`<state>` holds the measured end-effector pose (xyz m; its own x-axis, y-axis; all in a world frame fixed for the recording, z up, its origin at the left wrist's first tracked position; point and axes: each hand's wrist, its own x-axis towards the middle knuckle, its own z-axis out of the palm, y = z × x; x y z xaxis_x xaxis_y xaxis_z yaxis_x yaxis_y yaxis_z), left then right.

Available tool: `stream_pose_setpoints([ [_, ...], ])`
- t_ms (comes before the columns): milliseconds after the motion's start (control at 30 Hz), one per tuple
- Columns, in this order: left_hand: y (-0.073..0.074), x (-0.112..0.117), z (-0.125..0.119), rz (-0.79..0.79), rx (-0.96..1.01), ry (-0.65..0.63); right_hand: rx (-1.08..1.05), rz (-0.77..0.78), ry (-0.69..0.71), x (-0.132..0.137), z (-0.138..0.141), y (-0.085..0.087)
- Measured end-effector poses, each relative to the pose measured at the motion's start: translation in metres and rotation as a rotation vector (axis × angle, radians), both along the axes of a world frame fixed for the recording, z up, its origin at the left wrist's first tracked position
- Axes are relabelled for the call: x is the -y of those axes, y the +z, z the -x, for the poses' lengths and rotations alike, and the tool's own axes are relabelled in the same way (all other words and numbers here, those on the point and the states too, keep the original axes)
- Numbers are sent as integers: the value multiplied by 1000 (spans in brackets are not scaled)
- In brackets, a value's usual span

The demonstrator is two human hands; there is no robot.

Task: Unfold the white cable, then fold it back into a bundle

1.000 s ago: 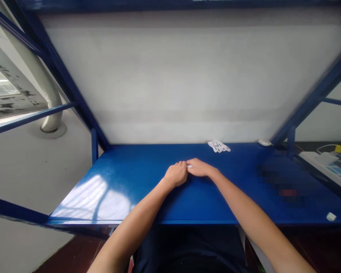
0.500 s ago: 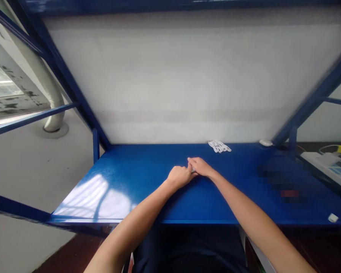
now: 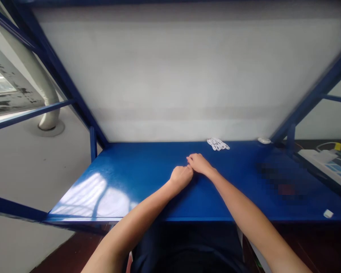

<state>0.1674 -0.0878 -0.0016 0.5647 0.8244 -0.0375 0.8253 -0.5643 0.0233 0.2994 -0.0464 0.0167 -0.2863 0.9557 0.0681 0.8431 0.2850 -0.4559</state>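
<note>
Both of my hands meet at the middle of the blue table [image 3: 136, 178]. My left hand [image 3: 181, 176] is curled into a loose fist, knuckles up. My right hand [image 3: 198, 163] is closed too, its fingertips pressed against the left hand's fingers. Whatever small thing sits between them is hidden now by the fingers. A little pile of small white pieces [image 3: 217, 144] lies at the back edge of the table, beyond my right hand.
A white wall panel [image 3: 170, 76] rises behind the table inside a blue frame. A small white part [image 3: 264, 140] lies at the back right, another white bit [image 3: 327, 214] near the front right edge. A white power strip [image 3: 326, 161] lies on the neighbouring surface to the right.
A small white piece showed between my fingertips a second ago and is now covered. Both hands have stayed pressed together and shifted slightly, the right one farther back.
</note>
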Motion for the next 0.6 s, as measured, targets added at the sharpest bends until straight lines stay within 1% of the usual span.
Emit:
stream_pose_setpoints([
  [133, 5, -4, 10, 28, 53, -118, 5, 53, 46, 1, -1, 1],
  [200, 7, -6, 15, 73, 113, -121, -30, 51, 87, 2, -2, 3],
  [267, 9, -5, 18, 148, 235, -131, -95, 73, 134, 4, -4, 9],
  [300, 9, -5, 17, 201, 333, -145, -138, 102, 151, 5, -5, 13],
  [367, 8, -3, 14, 334, 575, -180, -230, 174, 160, 9, -9, 21],
  [433, 8, -2, 8, 498, 824, -181, -302, 213, 148, 12, -13, 29],
  [533, 7, 1, 2, 829, 1104, -90, -327, 166, 150, 17, -16, 39],
  [600, 9, 1, 2, 1057, 1196, -37, -317, 103, 173, 19, -18, 43],
])
